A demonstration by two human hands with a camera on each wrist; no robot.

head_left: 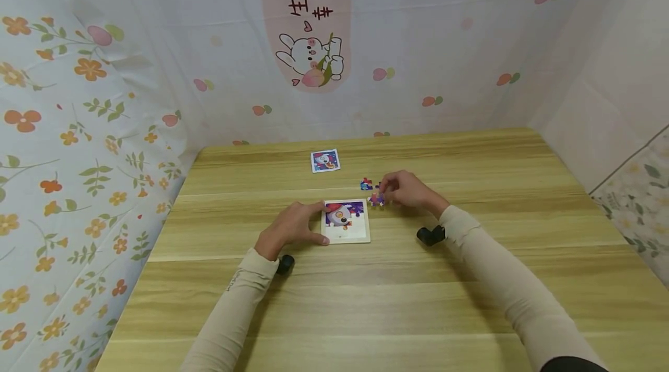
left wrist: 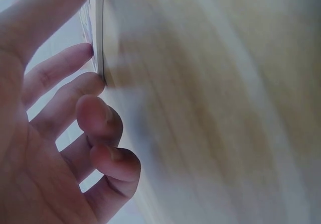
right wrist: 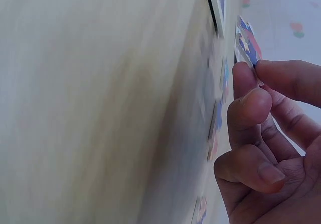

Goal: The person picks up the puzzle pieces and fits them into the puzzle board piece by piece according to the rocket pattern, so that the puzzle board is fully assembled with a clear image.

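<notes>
While left hand (head_left: 294, 223) grips puzzle tray (head_left: 358, 233); puzzle piece (right wrist: 249, 39) juts from right hand's (head_left: 410, 189) pinch

Partly filled square puzzle (head_left: 353, 234) flat, colourful piece (right wrist: 249, 40) between right fingers (right wrist: 292, 78).

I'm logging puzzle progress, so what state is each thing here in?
Puzzle tray: partly filled, lower part mostly bare
Jigsaw piece: pinched in the right hand
Loose jigsaw pieces: on the wooden table, unplaced
Picture card: face up on the table
Left hand: holding the tray's left side
</notes>
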